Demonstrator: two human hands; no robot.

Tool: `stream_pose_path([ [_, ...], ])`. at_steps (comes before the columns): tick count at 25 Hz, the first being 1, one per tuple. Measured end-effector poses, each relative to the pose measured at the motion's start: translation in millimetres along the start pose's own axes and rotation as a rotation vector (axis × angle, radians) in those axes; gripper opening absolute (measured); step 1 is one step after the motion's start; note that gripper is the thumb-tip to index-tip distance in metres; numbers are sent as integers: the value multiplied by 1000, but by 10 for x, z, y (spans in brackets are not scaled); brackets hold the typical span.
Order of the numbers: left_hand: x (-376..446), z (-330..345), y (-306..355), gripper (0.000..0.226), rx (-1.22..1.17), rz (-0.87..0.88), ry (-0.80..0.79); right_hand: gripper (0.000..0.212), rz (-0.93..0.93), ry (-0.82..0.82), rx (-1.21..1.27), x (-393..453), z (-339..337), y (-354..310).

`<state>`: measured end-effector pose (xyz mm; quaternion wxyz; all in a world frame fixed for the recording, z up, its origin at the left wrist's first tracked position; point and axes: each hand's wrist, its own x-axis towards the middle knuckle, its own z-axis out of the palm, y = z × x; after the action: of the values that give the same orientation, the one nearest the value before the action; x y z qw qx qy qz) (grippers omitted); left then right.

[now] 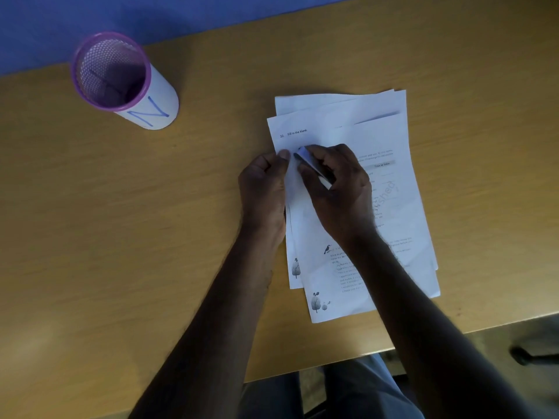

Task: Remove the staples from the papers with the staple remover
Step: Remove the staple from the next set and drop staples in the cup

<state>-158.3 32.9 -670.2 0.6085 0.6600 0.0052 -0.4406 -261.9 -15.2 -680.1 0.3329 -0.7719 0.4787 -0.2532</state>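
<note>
Head view, papers: A loose, fanned stack of printed worksheets, the papers (pixel 348 189), lay flat on the wooden counter (pixel 151 237) in front of me, a little right of centre, with several sheets slipped out of line.

Head view, left hand: My left hand (pixel 263 189) pressed along the left margin of the papers, its fingers curled and the thumb tip flat near the upper left edge. I judged this pinned the sheets so they would not drag while the tool worked.

Head view, right hand: My right hand (pixel 335 189) was closed around the staple remover (pixel 311 166), a slim pale and dark tool, angled with its tip towards my left thumb.

Head view, staple: Too small to see. Since both hands met at that margin, I took the staple to be there, under the tool's tip.

Head view, surroundings: A purple mesh pen cup (pixel 118 78), wrapped in white paper marked with a blue letter, stood well apart at the far left of the counter. A blue surface lay beyond the far edge.

Head view, obstructions: Nothing stood between my hands and the papers; only my own fingers hid the working spot.
</note>
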Motion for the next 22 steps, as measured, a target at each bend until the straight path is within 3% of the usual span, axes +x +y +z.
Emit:
stream_pose_path([
  [5, -21, -3, 31, 19, 31, -8, -11, 29, 66, -62, 44, 69, -57, 6],
  [22, -63, 27, 107, 23, 23, -11, -41, 28, 198, -34, 92, 82, -86, 21],
])
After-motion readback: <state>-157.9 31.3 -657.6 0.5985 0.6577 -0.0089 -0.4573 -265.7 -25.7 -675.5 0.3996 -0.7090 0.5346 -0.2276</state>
